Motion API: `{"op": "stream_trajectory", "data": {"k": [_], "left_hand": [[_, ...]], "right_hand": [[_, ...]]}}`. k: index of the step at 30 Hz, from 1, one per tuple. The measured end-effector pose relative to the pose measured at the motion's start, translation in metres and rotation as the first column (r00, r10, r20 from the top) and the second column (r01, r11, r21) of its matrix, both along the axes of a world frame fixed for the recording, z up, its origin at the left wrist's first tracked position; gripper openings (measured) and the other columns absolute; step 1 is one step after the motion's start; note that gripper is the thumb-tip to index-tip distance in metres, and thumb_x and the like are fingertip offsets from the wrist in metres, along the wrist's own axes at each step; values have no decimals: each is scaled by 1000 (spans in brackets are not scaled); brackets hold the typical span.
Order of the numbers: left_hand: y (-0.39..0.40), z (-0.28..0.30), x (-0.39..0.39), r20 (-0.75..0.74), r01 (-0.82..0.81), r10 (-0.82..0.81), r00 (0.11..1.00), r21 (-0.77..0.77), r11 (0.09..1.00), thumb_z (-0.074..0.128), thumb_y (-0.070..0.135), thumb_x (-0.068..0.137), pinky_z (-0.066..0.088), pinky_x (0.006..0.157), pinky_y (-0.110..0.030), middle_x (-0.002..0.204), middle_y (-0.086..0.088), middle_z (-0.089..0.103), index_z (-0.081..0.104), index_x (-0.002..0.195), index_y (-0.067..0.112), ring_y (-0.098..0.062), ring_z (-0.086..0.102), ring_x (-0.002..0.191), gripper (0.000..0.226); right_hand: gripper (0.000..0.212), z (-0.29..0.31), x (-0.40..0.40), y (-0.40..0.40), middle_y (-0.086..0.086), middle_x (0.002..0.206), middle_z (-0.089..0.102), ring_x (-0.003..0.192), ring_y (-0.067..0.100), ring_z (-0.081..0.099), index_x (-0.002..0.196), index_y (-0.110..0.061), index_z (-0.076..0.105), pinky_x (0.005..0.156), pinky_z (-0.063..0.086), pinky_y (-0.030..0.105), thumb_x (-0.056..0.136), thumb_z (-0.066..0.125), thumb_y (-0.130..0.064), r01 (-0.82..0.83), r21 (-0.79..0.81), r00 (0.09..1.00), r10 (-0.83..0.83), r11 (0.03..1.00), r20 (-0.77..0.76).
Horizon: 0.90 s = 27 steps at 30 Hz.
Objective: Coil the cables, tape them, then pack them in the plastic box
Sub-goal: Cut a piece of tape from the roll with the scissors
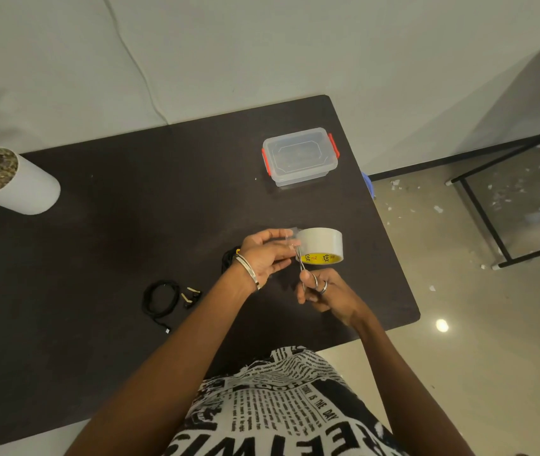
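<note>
A roll of clear tape (323,243) with a yellow core is held just above the dark table (130,199). My left hand (263,255) pinches the pulled-out tape end at the roll's left side. My right hand (319,291) grips small metal scissors (305,271), whose blades point up at the tape strip. A coiled black cable (160,299) lies on the table to the left, its plugs beside it. Another black cable (228,260) is partly hidden behind my left wrist. The clear plastic box (300,156) with red clips stands closed at the far right.
A white cylindrical pot (15,185) filled with pebbles stands at the table's left edge. The table's right edge runs close to my right hand. A black metal frame (492,222) stands on the littered floor to the right.
</note>
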<state>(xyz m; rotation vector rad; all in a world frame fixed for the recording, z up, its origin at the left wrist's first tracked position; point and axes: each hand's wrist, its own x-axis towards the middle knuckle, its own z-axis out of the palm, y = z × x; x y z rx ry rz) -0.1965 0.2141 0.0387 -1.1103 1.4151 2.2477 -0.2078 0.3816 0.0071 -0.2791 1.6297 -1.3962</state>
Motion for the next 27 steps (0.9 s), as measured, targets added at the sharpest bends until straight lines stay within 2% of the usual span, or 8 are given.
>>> {"op": "stream_trajectory", "data": {"k": [5, 11, 14, 18, 21, 23, 27], "left_hand": [[-5, 0, 3, -4, 62, -62, 998, 9, 998, 63, -7, 82, 52, 72, -35, 100, -4, 71, 65, 100, 15, -15, 67, 89, 28], [-5, 1, 4, 29, 71, -72, 997, 24, 997, 65, -5, 80, 48, 80, -39, 100, 0, 72, 66, 100, 18, -14, 65, 92, 31], [-5, 3, 4, 37, 83, -84, 996, 6, 996, 67, -4, 79, 46, 82, -39, 106, -3, 70, 67, 99, 19, -15, 64, 97, 31], [-4, 4, 5, 33, 100, -100, 994, 12, 995, 67, -1, 79, 45, 80, -36, 103, 0, 71, 67, 101, 19, -12, 65, 91, 30], [-3, 5, 5, 31, 86, -86, 996, 15, 996, 67, 0, 80, 44, 79, -34, 99, 2, 71, 67, 97, 21, -11, 65, 91, 27], [-4, 5, 5, 28, 74, -75, 997, 19, 997, 67, 0, 80, 44, 77, -33, 99, 2, 71, 66, 97, 21, -12, 65, 92, 27], [-4, 3, 6, 7, 63, -63, 998, 44, 997, 65, -3, 81, 44, 73, -30, 98, 1, 71, 65, 99, 19, -12, 66, 87, 28]], "right_hand": [[75, 2, -2, -1, -9, 52, 51, 45, 4, 32, 65, -2, 61, 45, 18, 24, 68, 59, -77, -7, -7, 1000, 8, 1000, 14], [78, -3, 6, 8, 1, 54, 44, 49, 11, 31, 67, 3, 64, 46, 17, 28, 73, 58, -74, -19, -6, 999, 19, 1000, 45], [83, -5, 9, 10, -3, 54, 48, 50, 10, 33, 69, 7, 63, 46, 16, 29, 72, 57, -75, -10, 4, 999, 10, 1000, 41], [75, -1, 4, 2, -8, 56, 55, 51, 6, 35, 68, -5, 62, 46, 19, 26, 68, 55, -79, 3, 9, 1000, -3, 1000, 7], [70, 0, -2, -4, 1, 62, 55, 52, 7, 35, 63, -10, 62, 46, 19, 25, 66, 57, -80, 17, -1, 1000, -17, 1000, 4], [68, -1, -4, -5, 5, 62, 51, 51, 8, 34, 61, -12, 62, 46, 19, 25, 65, 59, -80, 21, -4, 1000, -21, 1000, 6], [68, -5, -2, -3, -2, 55, 48, 48, 10, 31, 60, -10, 60, 46, 19, 25, 65, 61, -78, 47, -16, 999, -46, 999, 14]]}}
